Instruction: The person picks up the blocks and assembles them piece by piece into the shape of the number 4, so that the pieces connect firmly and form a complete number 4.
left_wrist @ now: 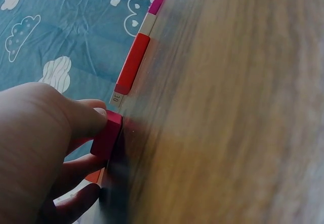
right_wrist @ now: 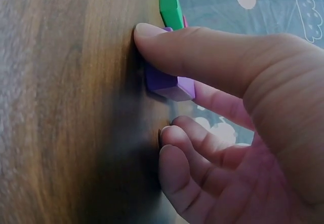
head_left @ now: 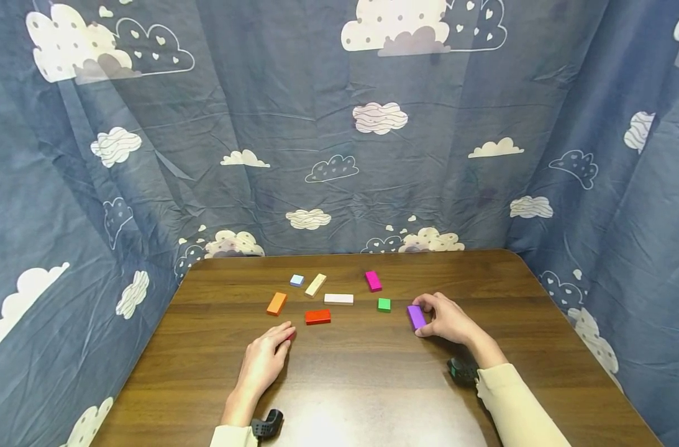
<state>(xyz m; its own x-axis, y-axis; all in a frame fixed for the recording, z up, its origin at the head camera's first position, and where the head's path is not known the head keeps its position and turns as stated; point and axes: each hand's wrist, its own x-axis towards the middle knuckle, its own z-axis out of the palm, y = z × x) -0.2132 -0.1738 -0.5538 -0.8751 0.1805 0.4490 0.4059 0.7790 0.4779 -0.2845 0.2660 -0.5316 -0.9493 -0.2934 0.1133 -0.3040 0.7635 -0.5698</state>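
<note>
My left hand is low over the left side of the table, its thumb and fingers pinching a small crimson block. In the head view that block is mostly hidden beneath the fingers. On the right, a purple block lies between the thumb and index finger of my right hand, which holds it by its two ends on the wood. The right wrist view shows the purple block partly behind the thumb, with the other fingers curled loosely beside it. A red block is closest to the left hand.
Around the middle of the wooden table lie orange, light blue, cream, white, magenta and green blocks. A cloud-patterned curtain hangs behind and on both sides.
</note>
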